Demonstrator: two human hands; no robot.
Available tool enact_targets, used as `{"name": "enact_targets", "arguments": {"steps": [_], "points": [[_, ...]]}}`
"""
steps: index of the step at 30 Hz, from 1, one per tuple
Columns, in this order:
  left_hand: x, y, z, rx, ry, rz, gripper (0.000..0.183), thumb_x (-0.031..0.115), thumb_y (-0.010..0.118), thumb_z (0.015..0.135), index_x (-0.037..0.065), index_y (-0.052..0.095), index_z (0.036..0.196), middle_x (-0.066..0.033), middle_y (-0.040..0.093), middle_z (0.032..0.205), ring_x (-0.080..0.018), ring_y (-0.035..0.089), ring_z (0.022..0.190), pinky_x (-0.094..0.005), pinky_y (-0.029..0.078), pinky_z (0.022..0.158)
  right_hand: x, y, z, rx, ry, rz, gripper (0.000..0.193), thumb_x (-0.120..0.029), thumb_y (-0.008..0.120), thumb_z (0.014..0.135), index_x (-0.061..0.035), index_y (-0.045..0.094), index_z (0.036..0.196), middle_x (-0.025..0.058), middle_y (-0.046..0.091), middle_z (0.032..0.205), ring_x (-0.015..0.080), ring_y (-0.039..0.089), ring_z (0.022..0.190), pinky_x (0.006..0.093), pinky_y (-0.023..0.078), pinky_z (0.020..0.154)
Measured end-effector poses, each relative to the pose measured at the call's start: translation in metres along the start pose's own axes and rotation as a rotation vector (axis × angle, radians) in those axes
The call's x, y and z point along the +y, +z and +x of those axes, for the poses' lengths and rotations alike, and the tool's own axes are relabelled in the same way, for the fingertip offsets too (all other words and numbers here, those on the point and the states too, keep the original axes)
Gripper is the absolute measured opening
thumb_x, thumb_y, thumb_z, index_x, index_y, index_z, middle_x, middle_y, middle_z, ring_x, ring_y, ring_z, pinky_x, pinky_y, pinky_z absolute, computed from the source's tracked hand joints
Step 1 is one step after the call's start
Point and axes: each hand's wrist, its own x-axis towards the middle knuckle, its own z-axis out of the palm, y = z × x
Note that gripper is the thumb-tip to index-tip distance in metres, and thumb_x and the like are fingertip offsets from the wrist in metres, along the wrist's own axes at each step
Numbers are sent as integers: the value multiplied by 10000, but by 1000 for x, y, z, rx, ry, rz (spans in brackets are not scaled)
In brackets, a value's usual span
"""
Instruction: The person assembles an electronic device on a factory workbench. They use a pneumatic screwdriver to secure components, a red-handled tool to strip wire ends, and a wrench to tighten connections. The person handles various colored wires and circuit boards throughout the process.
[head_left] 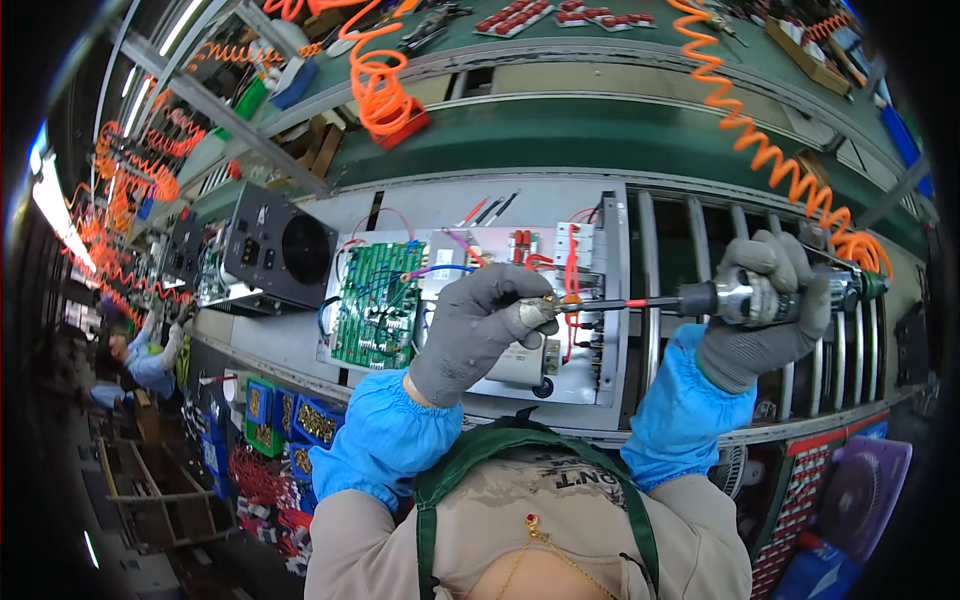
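My right hand (765,335), in a grey glove, is wrapped round a pneumatic screwdriver (738,298) held sideways above the rollers. Its long bit (600,305), with a red band, points left. At the bit's tip, my gloved left hand (480,325) pinches its thumb and fingers together; a tiny brass-coloured spot shows there, too small to name. Beneath both lies an open metal chassis (470,390). It holds a green circuit board (375,305), coloured wires and a white terminal block (573,247). My left hand hides part of its middle.
A black-cased unit (285,250) with a round fan opening stands to the left. Metal rollers (697,235) run to the right. Orange coiled hoses (745,130) hang over the far green bench. Blue bins of brass fasteners (315,422) sit at lower left. Another person works far left.
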Motion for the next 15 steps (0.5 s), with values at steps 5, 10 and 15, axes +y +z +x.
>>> {"name": "enact_targets", "arguments": {"steps": [5, 10, 15], "points": [[-5, 11, 6, -3, 47, 8, 150, 68, 681, 810, -9, 621, 923, -105, 642, 810, -144, 651, 727, -210, 516, 556, -10, -5, -3, 22, -62, -58, 414, -130, 636, 822, -42, 465, 1189, -51, 341, 710, 90, 394, 662, 379, 445, 793], [-5, 14, 8, -24, 69, 35, 178, 82, 692, 794, -16, 621, 924, -119, 641, 838, -159, 646, 707, -227, 518, 556, -13, -6, -4, 40, -130, -109, 440, -76, 612, 813, 3, 456, 1217, -40, 372, 717, 93, 437, 673, 354, 443, 762], [-4, 22, 11, -21, 86, 13, 180, 87, 686, 801, -22, 612, 925, -121, 637, 830, -152, 627, 701, -241, 513, 576, -11, -4, -4, 38, -123, -121, 416, -79, 623, 812, 2, 460, 1186, -37, 379, 716, 92, 433, 671, 336, 428, 737]]}}
